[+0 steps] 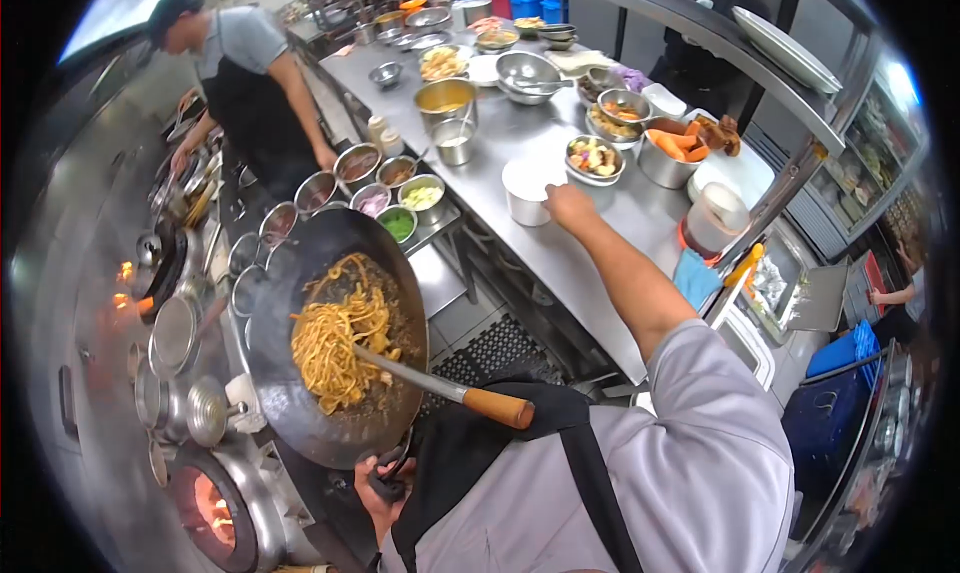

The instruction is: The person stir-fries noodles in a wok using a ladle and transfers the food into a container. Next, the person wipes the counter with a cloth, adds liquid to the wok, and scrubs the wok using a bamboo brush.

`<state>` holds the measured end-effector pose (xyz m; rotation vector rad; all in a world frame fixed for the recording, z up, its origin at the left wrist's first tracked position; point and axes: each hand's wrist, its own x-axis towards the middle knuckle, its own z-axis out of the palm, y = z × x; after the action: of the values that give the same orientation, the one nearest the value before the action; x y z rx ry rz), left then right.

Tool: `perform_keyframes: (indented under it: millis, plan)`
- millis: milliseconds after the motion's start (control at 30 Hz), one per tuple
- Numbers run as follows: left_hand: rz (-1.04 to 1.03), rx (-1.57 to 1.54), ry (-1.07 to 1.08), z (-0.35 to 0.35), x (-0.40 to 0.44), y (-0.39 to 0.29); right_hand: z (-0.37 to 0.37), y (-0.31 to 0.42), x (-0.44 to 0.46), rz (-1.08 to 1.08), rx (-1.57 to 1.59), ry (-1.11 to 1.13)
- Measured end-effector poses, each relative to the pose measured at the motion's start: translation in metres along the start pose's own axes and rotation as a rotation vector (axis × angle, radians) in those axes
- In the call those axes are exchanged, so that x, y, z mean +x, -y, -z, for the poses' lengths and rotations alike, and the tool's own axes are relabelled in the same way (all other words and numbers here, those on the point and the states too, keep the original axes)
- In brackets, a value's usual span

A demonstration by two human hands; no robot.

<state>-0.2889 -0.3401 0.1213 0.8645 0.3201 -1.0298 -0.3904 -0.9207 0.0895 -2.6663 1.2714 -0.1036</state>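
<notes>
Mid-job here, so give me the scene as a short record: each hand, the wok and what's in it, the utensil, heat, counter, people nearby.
left hand: closed at the handle of the wok
right hand: at the rim of the white container; grip unclear
wok: dark, tilted
wok contents: noodles
utensil: wooden-handled, its metal end among the noodles
heat: flames in the lower-left burner
counter: white container, carrots in a metal pot
nearby: co-worker in dark apron

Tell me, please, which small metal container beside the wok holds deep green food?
The container close beside the wok, next to the pinkish food and the pale yellow-green food; only its contents are deep green.
</notes>
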Motion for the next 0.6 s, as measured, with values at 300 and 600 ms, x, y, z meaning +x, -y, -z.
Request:
perform_keyframes:
  millis: [300,600]
  plan:
    - [0.188,0.097,0.12,-0.099,0.056,0.021,0.068,-0.013,-0.13,0.085,0.803,0.173]
    - [0.464,-0.069,0.101,-0.112,0.102,0.019,0.087,0.086,-0.239,-0.5,1.915,1.073]
